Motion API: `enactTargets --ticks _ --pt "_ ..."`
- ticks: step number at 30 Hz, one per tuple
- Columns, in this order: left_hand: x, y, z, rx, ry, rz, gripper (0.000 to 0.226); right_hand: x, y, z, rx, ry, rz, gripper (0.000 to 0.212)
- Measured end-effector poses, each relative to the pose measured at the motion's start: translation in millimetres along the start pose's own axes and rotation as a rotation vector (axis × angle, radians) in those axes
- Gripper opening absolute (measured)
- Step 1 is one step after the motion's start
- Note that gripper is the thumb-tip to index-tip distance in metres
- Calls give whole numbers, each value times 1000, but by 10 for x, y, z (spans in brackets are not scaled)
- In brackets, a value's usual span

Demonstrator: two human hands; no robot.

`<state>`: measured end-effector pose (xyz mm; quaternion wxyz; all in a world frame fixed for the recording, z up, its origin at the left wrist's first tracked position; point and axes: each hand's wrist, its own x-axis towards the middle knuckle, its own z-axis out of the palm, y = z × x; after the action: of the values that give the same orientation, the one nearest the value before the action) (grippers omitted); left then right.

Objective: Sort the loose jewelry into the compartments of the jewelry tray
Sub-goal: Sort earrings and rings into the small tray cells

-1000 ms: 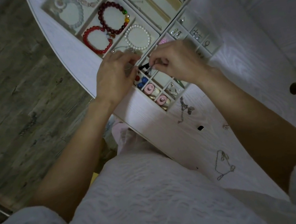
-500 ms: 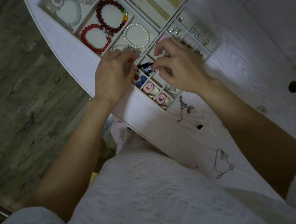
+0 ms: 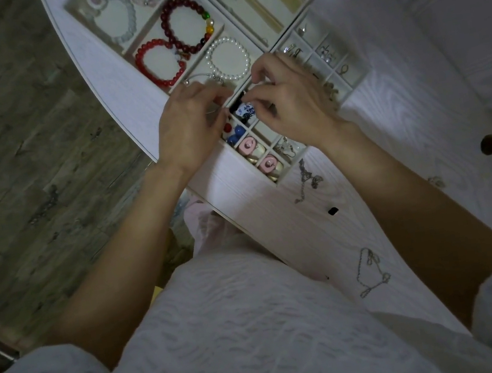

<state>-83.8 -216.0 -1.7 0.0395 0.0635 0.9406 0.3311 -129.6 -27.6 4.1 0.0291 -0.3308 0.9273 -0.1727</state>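
Silver chain (image 3: pixel 370 271) lies loose on the white counter (image 3: pixel 309 234) nearest you, just right of your lap, and a second tangled chain (image 3: pixel 306 179) sits farther up, just beside the near corner of the jewelry tray (image 3: pixel 354 87). A tiny dark piece (image 3: pixel 332 211) rests on the counter between the two chains.

Your hands meet over the tray's small square compartments. Your left hand (image 3: pixel 189 124) has its fingers curled in, tips at the edge of a compartment; a thin wire shows near the fingertips, but you cannot tell whether they grip it. Your right hand (image 3: pixel 289 103) pinches with thumb and forefinger right over a blue-and-white patterned piece (image 3: pixel 245 110) sitting in a compartment; whether the tips actually touch it is not clear.

Just nearer than that piece, red and blue beads (image 3: pixel 233 134) fill one cell, and two pink round pieces (image 3: pixel 257 154) fill the next cells toward you.

Beyond your hands, a white pearl bracelet (image 3: pixel 228 58) lies in a larger compartment, with a red bracelet (image 3: pixel 159 63) and a dark red bracelet (image 3: pixel 185 24) in the one next to it. Pale beaded bracelets (image 3: pixel 117 17) occupy the farthest section.
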Motion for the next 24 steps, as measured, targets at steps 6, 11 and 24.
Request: enactTargets --ticks 6,11,24 --pt "-14 6 37 74 47 87 27 -42 -24 -34 16 39 39 12" --pt "-31 82 27 170 65 187 31 -188 -109 -1 -8 -17 49 26" --pt "-8 35 -75 420 -124 231 41 -235 -86 -54 -50 -79 57 33"
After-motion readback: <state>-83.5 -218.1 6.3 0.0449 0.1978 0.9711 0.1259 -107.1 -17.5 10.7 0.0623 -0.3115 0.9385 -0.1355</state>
